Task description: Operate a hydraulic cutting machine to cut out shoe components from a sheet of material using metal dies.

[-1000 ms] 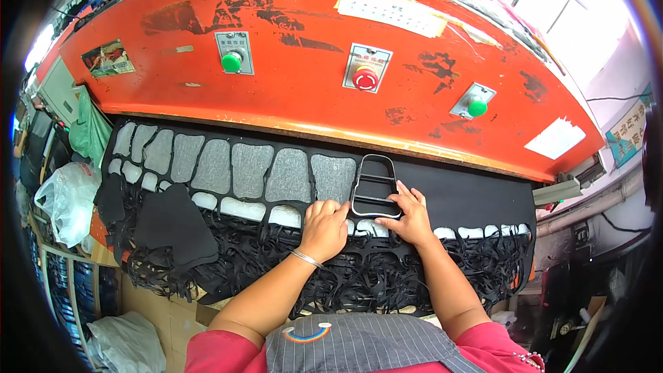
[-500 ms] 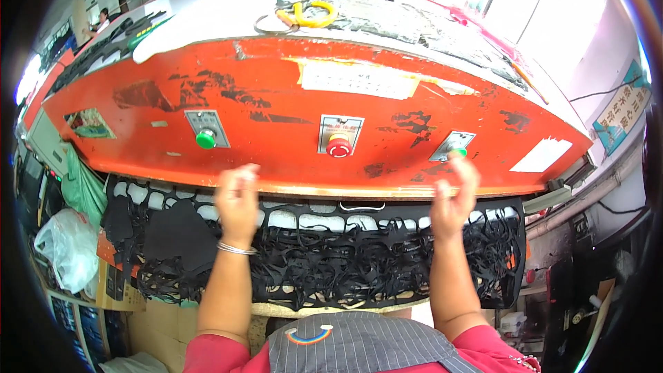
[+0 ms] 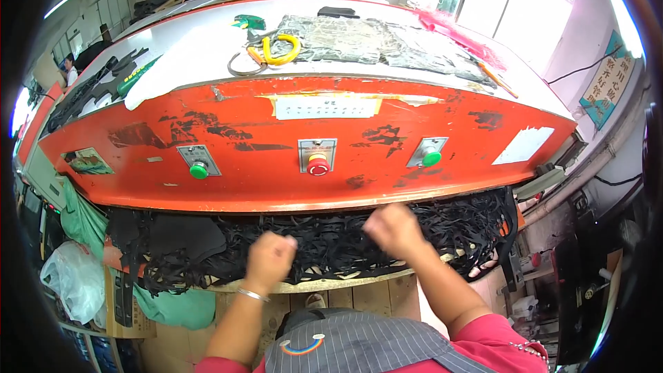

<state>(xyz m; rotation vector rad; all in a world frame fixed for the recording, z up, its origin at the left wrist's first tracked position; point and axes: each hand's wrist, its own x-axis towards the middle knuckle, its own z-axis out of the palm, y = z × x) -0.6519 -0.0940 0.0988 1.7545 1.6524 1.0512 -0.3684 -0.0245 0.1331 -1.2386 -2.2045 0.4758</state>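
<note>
My left hand (image 3: 271, 260), with a silver bangle at the wrist, is over the near part of a tangled mass of black strips (image 3: 324, 235). Its fingers are curled closed, and whatever they hold, if anything, is hidden. Farther in and to the right, my right hand (image 3: 396, 231) is closed too, over the strips close to the lower edge of the red machine front (image 3: 262, 190); I cannot make out anything in it. A flat black sheet (image 3: 186, 237) lies on the strips at the left. Below them shows the pale edge of a board (image 3: 331, 278).
On the machine front are a red stop button (image 3: 318, 164) and two green buttons, left (image 3: 199, 170) and right (image 3: 431, 159). Yellow-handled scissors (image 3: 282, 50) lie on the white top. A plastic bag (image 3: 72, 280) hangs at left; a pipe (image 3: 580, 173) runs along the right wall.
Both hands have come down from near the green buttons to the strips and closed. The strips and board have slid inward under the machine front; the white-celled back strip is hidden now.
</note>
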